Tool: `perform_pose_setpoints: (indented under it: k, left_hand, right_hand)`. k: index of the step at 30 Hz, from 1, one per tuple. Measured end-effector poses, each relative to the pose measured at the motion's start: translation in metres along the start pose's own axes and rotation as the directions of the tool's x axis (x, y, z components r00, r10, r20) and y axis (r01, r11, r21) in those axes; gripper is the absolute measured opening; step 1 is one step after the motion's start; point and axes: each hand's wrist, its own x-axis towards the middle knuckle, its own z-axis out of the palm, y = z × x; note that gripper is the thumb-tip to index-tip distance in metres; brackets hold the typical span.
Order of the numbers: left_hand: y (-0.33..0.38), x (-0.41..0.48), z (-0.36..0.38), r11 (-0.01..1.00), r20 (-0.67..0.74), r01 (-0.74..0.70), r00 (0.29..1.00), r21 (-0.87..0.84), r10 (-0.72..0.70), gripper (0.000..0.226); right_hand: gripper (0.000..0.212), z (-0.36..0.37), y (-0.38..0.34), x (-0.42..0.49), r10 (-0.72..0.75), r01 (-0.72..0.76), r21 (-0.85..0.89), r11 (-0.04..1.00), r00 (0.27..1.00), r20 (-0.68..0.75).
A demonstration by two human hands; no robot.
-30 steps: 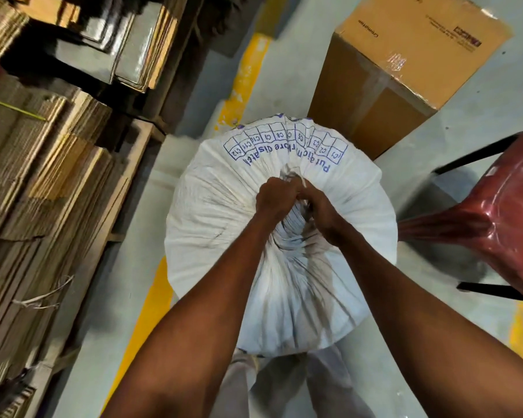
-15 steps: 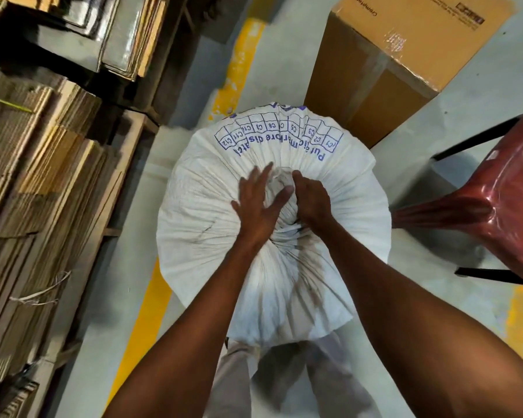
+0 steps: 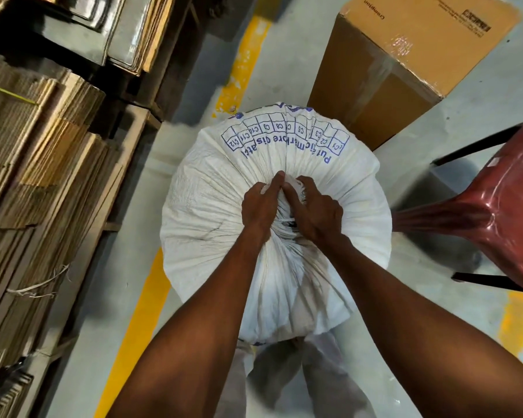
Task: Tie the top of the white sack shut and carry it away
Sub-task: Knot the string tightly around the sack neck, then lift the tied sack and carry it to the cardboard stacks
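Note:
A full white woven sack with blue print stands upright on the grey floor right in front of me. Its top is gathered into a bunched neck at the centre, with a thin white tie showing around it. My left hand is closed on the left side of the neck, thumb pointing forward. My right hand grips the right side of the neck, fingers curled over the bunched cloth. Both hands touch each other over the knot area, which they mostly hide.
Stacks of flattened cardboard on a wooden pallet line the left. A large sealed carton stands just beyond the sack. A red plastic chair is close on the right. Yellow floor lines run under the sack.
My left hand, spread flat on the sack half a second ago, has closed on the gathered neck again. The right hand stayed on the neck. The view shifted slightly.

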Motion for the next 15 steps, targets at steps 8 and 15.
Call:
perform_pose_setpoints:
  k: [8, 15]
  left_hand:
    - [0.016, -0.020, -0.036, 0.923, -0.025, -0.028, 0.999, -0.384, 0.020, 0.030]
    - [0.101, -0.047, -0.104, 0.947, -0.221, -0.132, 0.973, -0.291, 0.068, 0.028]
  right_hand:
    - [0.038, -0.011, -0.066, 0.030, 0.226, -0.312, 0.388, 0.867, 0.941, 0.252]
    - [0.044, -0.071, -0.170, 0.005, 0.138, -0.228, 0.494, 0.839, 0.968, 0.211]
